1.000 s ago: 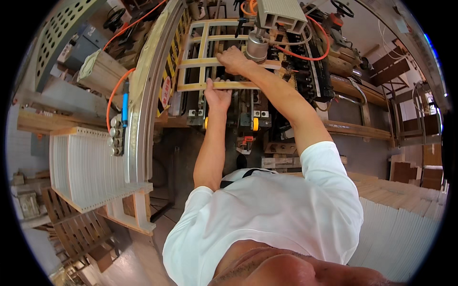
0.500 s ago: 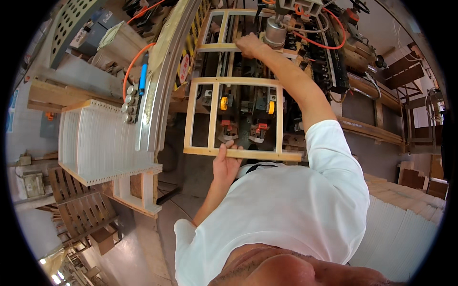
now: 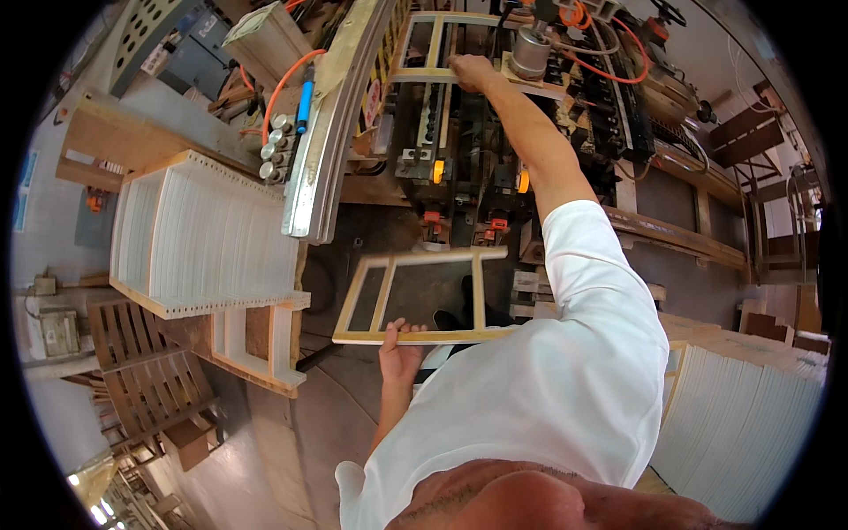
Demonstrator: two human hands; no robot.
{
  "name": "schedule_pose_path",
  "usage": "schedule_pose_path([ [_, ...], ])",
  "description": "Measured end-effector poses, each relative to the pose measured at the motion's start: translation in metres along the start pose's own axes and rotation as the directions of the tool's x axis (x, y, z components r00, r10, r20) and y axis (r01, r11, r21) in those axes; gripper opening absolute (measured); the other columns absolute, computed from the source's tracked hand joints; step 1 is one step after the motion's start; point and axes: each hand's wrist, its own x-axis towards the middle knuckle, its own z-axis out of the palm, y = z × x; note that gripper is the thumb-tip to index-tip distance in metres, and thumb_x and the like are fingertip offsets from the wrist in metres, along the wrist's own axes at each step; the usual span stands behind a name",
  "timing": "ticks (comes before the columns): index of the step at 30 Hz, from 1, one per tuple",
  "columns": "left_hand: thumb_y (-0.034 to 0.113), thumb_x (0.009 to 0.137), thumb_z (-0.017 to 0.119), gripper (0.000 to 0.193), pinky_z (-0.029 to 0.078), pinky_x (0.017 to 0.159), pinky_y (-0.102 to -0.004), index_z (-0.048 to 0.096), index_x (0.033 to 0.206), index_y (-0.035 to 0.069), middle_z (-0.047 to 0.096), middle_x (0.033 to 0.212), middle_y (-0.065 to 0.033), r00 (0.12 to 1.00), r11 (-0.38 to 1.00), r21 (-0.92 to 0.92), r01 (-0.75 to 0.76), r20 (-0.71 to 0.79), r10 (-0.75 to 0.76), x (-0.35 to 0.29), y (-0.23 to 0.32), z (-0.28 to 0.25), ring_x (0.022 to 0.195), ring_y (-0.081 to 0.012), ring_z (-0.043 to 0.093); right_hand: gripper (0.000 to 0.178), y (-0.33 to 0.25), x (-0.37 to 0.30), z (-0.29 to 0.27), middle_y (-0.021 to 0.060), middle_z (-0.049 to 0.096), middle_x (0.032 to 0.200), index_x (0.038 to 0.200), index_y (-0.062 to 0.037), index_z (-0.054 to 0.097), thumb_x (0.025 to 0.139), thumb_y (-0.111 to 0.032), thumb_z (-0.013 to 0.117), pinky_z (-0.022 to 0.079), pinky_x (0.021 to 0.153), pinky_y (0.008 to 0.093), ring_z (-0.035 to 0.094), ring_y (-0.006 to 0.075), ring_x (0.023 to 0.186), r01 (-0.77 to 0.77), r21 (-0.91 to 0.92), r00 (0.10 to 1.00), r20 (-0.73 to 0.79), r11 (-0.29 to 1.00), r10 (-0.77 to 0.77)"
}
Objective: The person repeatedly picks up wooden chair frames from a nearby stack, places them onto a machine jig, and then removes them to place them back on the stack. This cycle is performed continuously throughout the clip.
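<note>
My left hand (image 3: pixel 402 358) is closed on the near rail of a light wooden frame (image 3: pixel 450 336), which is held tilted in front of my body. This frame has a crossbar and open panels. My right arm reaches far forward. At its end my right hand (image 3: pixel 475 72) is closed on the near rail of a second wooden frame (image 3: pixel 420 76), which lies on the machine (image 3: pixel 455 190); its fingertips are partly hidden. A metal cylinder (image 3: pixel 530 55) stands just right of that hand.
A metal beam (image 3: pixel 327 177) with a blue pen-like item (image 3: pixel 306 106) runs along the machine's left. Stacked white-edged frames (image 3: pixel 203 238) stand at the left, and another pale stack (image 3: pixel 742 415) at the right. Orange hoses (image 3: pixel 281 88) loop nearby.
The near frame has come off the machine toward my body and tilted, with my left hand on it. The far frame stays on the machine under my right hand. My view has shifted slightly.
</note>
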Motion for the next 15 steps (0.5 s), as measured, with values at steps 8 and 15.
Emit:
schedule_pose_path([
  [8, 0.020, 0.094, 0.051, 0.018, 0.047, 0.080, -0.0460, 0.051, 0.080, 0.008, 0.049, 0.067, -0.0025, 0.918, 0.992, 0.096, -0.083, -0.380, 0.113, 0.060, 0.016, -0.123, 0.068, -0.0217, 0.050, 0.017, 0.003, 0.005, -0.015, 0.0137, 0.067, 0.098, 0.090, -0.0052, 0.069, 0.076, -0.005, 0.060, 0.052, 0.075, 0.0402, 0.064, 0.0307, 0.093, 0.120, -0.098, 0.992, 0.040, 0.988, -0.116],
  [15, 0.017, 0.090, 0.057, 0.012, 0.047, 0.082, -0.0486, 0.053, 0.082, 0.010, 0.051, 0.071, -0.0018, 0.864, 0.970, 0.041, -0.241, -0.445, 0.234, 0.078, 0.007, -0.158, 0.073, -0.0233, 0.053, 0.018, 0.011, 0.004, -0.027, 0.0182, 0.066, 0.097, 0.090, -0.0030, 0.068, 0.073, -0.005, 0.061, 0.053, 0.073, 0.0420, 0.065, 0.0333, 0.091, 0.196, -0.129, 0.974, 0.138, 0.972, -0.179],
])
